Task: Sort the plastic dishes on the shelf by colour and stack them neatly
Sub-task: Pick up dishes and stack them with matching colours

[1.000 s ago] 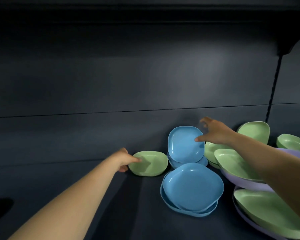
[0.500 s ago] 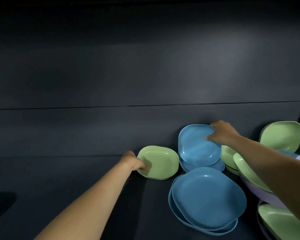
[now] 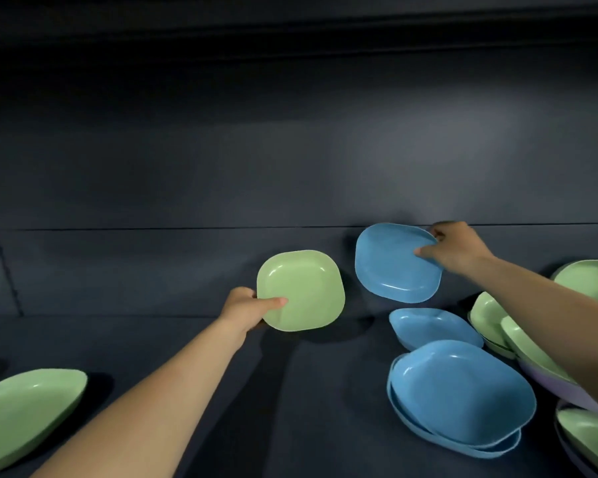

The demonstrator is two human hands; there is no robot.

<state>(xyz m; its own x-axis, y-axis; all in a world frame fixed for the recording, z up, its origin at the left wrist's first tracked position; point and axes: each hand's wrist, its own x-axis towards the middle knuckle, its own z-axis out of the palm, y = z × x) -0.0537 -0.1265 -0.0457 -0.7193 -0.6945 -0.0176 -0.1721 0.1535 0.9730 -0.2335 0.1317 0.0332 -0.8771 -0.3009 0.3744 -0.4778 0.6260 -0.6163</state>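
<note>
Left hand [image 3: 247,307] pinches the green plate [image 3: 301,290] at its 8 o'clock rim, thumb on top; plate lifted off the shelf [image 3: 187,357], tilted toward the camera. Right hand [image 3: 454,248] grips the blue plate [image 3: 395,262] at its 2 o'clock edge (also airborne, tilted). Below it, at 6 o'clock: blue bowl [image 3: 432,327], then the blue stack [image 3: 459,398]. Green dishes [image 3: 490,317] sit at 3 o'clock, a green dish [image 3: 25,412] at 8 o'clock.

Two lifted dishes (left [image 3: 301,290], right [image 3: 395,263]) sit behind the stacked dishes [image 3: 459,398].
</note>
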